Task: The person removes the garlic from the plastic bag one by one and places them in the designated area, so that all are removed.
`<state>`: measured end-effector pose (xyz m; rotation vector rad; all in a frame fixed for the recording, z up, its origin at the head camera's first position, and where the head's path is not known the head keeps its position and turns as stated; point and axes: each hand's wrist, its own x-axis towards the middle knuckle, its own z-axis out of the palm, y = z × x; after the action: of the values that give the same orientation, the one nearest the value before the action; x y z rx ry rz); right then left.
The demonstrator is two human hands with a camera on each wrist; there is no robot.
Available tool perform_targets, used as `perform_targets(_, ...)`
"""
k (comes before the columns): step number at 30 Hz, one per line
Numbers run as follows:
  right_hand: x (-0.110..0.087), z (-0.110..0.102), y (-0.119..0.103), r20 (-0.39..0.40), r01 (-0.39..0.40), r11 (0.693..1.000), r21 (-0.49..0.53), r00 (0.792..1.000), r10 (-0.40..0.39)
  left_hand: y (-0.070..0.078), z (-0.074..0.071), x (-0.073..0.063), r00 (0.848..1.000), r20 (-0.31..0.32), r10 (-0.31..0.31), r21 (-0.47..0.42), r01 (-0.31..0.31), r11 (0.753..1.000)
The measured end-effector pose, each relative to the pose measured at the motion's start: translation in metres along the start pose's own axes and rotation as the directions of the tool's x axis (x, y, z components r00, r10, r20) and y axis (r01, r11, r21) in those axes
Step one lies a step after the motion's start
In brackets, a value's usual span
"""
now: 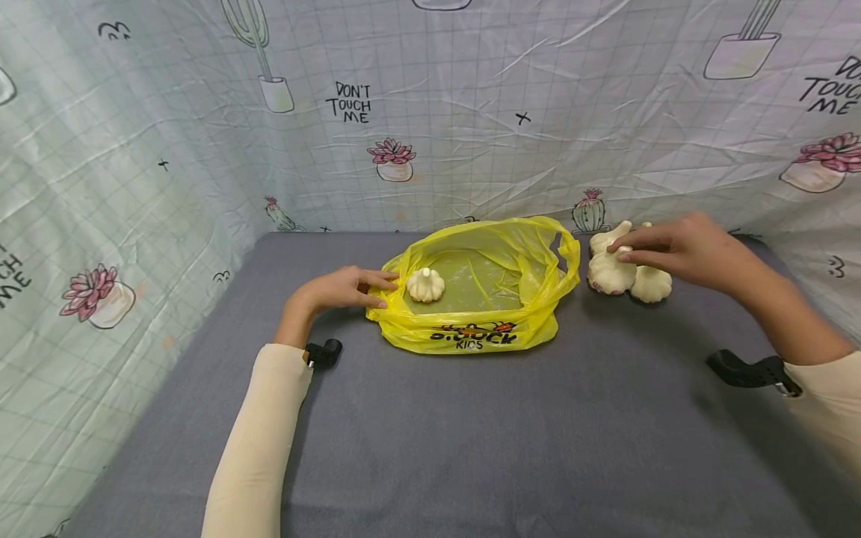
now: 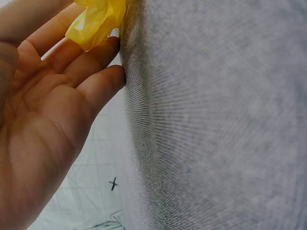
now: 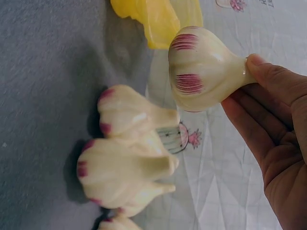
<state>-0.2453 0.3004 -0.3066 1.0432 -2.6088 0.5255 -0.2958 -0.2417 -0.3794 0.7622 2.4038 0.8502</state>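
Observation:
My right hand (image 1: 702,250) pinches a garlic bulb (image 3: 192,72) by its neck, thumb on one side and fingers on the other. This bulb is cream-white with purple streaks and hangs above the others in the right wrist view. Several more garlic bulbs (image 3: 120,170) stand grouped on the table beneath it. A yellow plastic bag (image 1: 471,340) lies with its mouth spread wide, left of that group. One garlic bulb (image 1: 426,285) sits inside, near the bag's left side. There my left hand (image 1: 339,288) holds the bag's edge between thumb and fingers.
Grey cloth covers the table (image 1: 471,441). A patterned curtain (image 1: 471,149) hangs behind the table and along its left and right sides. The bag's handle loop (image 1: 572,261) sticks out toward the garlic group. Dark straps (image 1: 756,371) circle both wrists.

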Motion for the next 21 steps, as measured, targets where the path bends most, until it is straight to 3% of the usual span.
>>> perform_targets(13, -0.023, -0.006, 0.008, 0.008, -0.091, 0.995, -0.042, 0.996, 0.091, 0.002, -0.001, 0.0, 1.0, 0.004, -0.01, -0.008, 0.01, 1.0)
perform_targets(21, -0.034, -0.008, 0.018, -0.034, -0.073, 0.995, -0.064, 0.997, 0.071, 0.002, 0.0, 0.0, 1.0, -0.001, -0.009, -0.009, 0.009, 1.0)
